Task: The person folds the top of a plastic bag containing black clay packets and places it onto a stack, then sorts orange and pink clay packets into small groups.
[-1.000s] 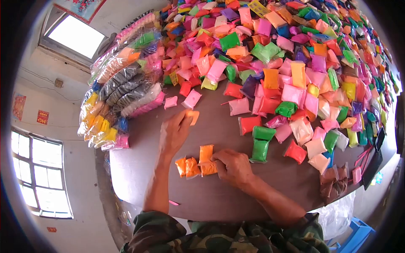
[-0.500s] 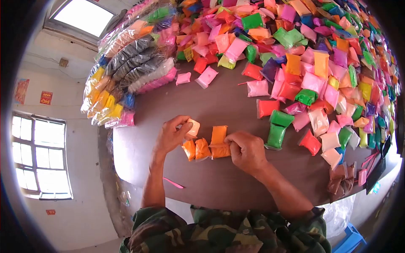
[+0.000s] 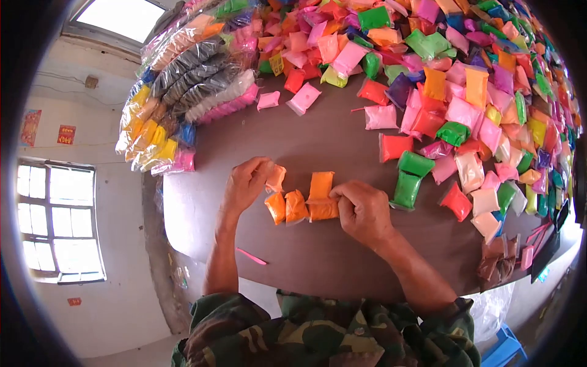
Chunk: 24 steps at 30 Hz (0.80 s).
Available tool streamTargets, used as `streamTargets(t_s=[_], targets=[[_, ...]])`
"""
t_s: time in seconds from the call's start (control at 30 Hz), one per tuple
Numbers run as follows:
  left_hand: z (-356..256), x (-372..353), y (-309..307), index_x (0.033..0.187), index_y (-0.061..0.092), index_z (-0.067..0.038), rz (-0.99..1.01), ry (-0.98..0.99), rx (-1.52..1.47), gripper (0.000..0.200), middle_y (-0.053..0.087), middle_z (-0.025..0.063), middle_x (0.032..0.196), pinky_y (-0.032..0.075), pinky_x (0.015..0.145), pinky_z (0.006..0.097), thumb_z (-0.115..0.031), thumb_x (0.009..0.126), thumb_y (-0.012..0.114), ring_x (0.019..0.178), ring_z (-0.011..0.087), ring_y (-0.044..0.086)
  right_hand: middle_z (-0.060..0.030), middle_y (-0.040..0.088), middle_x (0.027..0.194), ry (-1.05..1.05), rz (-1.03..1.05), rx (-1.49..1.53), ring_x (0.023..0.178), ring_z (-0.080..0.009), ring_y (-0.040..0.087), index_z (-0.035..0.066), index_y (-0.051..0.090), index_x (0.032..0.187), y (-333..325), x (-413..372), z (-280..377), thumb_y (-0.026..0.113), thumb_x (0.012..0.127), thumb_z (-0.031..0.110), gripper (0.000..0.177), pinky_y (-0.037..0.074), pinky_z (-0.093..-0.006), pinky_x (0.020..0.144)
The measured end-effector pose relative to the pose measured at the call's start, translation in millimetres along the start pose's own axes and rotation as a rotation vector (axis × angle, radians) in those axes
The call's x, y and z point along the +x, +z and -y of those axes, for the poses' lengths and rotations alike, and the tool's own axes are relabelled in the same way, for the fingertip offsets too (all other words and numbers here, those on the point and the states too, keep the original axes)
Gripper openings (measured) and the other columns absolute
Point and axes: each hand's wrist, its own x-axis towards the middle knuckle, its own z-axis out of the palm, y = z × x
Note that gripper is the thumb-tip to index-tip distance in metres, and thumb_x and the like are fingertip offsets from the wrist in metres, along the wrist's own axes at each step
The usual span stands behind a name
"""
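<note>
My left hand (image 3: 247, 183) pinches a light orange packet (image 3: 276, 178) at its edge. Just below that packet lie two orange packets side by side, a left one (image 3: 275, 208) and a right one (image 3: 296, 206). To their right an upper orange packet (image 3: 321, 185) adjoins a lower orange packet (image 3: 323, 211). My right hand (image 3: 362, 211) has its fingers closed at the right edge of this pair, where the two packets meet. Two green packets, an upper one (image 3: 416, 164) and a lower one (image 3: 406, 189), lie to the right of my right hand.
A large heap of coloured packets (image 3: 452, 110) covers the back and right of the brown table (image 3: 330, 263). Bagged rows of packets (image 3: 195, 79) are stacked at the back left. A pink strip (image 3: 251, 255) lies near the front edge, brown packets (image 3: 496, 263) at the right.
The light orange packet in my left hand has tilted and shifted slightly left and up. My right hand still touches the orange pair. The whole view has shifted a little.
</note>
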Motion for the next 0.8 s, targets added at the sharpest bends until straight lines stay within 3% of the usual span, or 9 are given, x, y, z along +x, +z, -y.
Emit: streamTargets(t_s=[0.3, 0.4, 0.5, 0.6, 0.8], targets=[[-35, -12, 3, 0.129, 0.068, -0.001, 0.104, -0.118, 0.012, 0.047, 0.074, 0.0153, 0.116, 0.06, 0.082, 0.0336, -0.022, 0.089, 0.082, 0.097, 0.0212, 0.074, -0.0159, 0.07, 0.083, -0.012, 0.017, -0.011, 0.071, -0.0376, 0.069, 0.004, 0.069, 0.091, -1, 0, 0, 0.064, 0.083, -0.003, 0.012, 0.055, -0.0464, 0.06], [-10, -12, 24, 0.131, 0.067, -0.002, 0.086, 0.045, -0.118, 0.049, 0.073, 0.0144, 0.122, 0.058, 0.092, 0.0367, -0.018, 0.087, 0.082, 0.108, 0.0235, 0.072, -0.0167, 0.07, 0.084, -0.019, 0.018, -0.024, 0.073, -0.0379, 0.07, 0.004, 0.069, 0.091, -1, -1, 1, 0.064, 0.083, -0.003, 0.012, 0.055, -0.0465, 0.062], [-47, -22, 24, 0.131, 0.067, -0.002, 0.049, 0.244, 0.088, 0.047, 0.073, 0.0127, 0.126, 0.054, 0.101, 0.0399, -0.014, 0.087, 0.08, 0.117, 0.0238, 0.069, -0.0167, 0.071, 0.085, -0.018, 0.023, -0.033, 0.076, -0.0379, 0.07, 0.003, 0.07, 0.091, 1, -2, -2, 0.063, 0.083, -0.004, 0.013, 0.056, -0.0463, 0.064], [-42, -25, 25, 0.128, 0.069, -0.004, 0.04, 0.353, -0.016, 0.043, 0.07, 0.0148, 0.131, 0.055, 0.099, 0.0367, -0.015, 0.088, 0.079, 0.116, 0.0263, 0.069, -0.0177, 0.071, 0.087, -0.031, 0.005, -0.022, 0.078, -0.0382, 0.071, 0.004, 0.07, 0.092, 0, -2, 0, 0.062, 0.084, -0.004, 0.014, 0.056, -0.046, 0.067], [-5, -57, -3, 0.123, 0.071, -0.003, -0.213, 0.124, -0.18, 0.035, 0.075, 0.0128, 0.119, 0.059, 0.088, 0.0372, -0.013, 0.09, 0.077, 0.104, 0.0244, 0.073, -0.014, 0.069, 0.083, -0.16, -0.058, -0.012, 0.072, -0.0321, 0.07, 0.005, 0.07, 0.09, -6, -9, 8, 0.065, 0.081, -0.006, 0.015, 0.056, -0.0397, 0.06]])
